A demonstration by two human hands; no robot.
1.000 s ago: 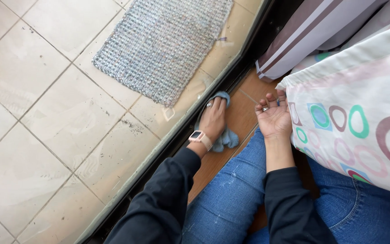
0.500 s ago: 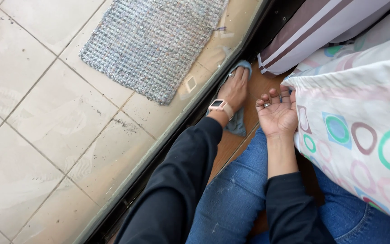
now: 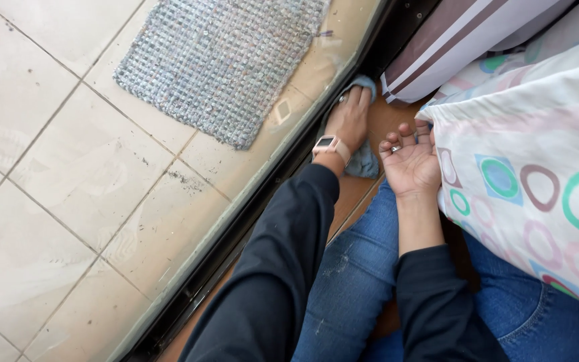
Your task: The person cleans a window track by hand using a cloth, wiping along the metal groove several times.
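My left hand lies flat, palm down, on a blue-grey cloth pressed onto the brown wooden floor beside the dark sliding-door track. A pink-strapped watch sits on that wrist. My right hand rests palm up with loosely curled fingers against the edge of a white fabric with coloured rings, holding nothing I can see. A ring shows on one finger. Both arms wear dark sleeves over blue jeans.
A glass door pane separates me from a tiled floor outside with a grey woven mat. A striped brown and white cushion lies at the top right, next to the ringed fabric.
My left hand has slid the cloth farther forward along the floor by the door track. My right hand has stayed by the patterned fabric.
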